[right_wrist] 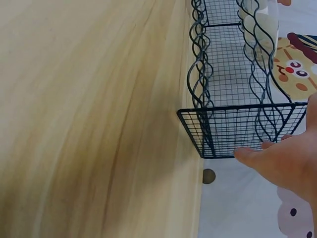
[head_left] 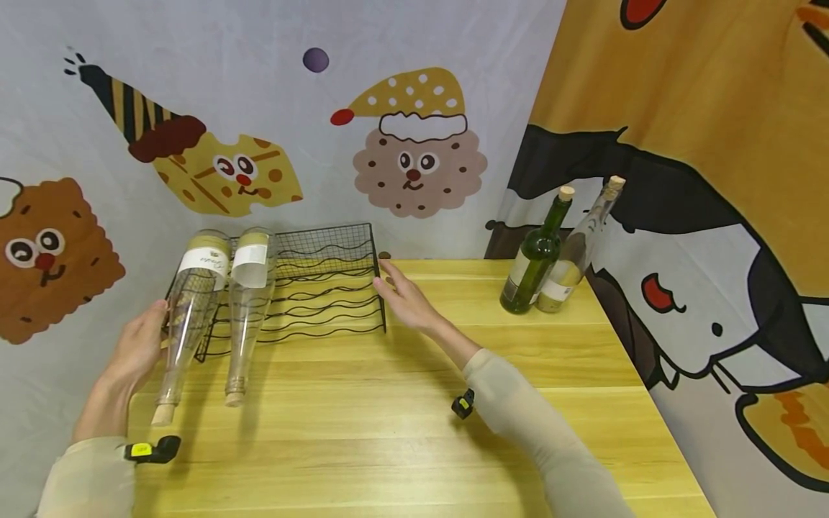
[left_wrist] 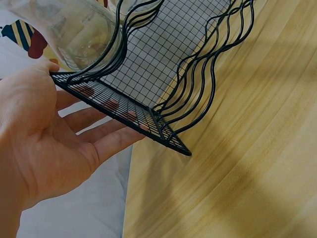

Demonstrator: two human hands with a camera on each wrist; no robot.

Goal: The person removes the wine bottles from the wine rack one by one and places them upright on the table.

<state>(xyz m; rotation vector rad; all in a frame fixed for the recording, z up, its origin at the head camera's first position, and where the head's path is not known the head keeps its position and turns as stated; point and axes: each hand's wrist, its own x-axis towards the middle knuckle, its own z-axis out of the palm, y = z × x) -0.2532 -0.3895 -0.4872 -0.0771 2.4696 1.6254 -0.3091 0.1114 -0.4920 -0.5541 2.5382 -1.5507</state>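
Note:
A black wire bottle rack (head_left: 337, 248) with wavy bars stands at the back of the table. Two clear corked bottles lie on its top left, necks toward me: one bottle (head_left: 190, 302) at the far end, another bottle (head_left: 246, 309) just right of it. Against the rack's left mesh side rests my left hand (head_left: 134, 349), its fingers stretched along the outside of the mesh in the left wrist view. My right hand (head_left: 409, 298) is at the opposite end, fingers extended beside the right mesh panel (right_wrist: 237, 130), fingertips right at it.
At the table's back right stand a green corked bottle (head_left: 540, 248) and a clear corked bottle (head_left: 573, 259), close together. A printed cloth (head_left: 414, 43) hangs behind the wooden table (head_left: 363, 446), and another patterned cloth (head_left: 732, 273) hangs along the right side.

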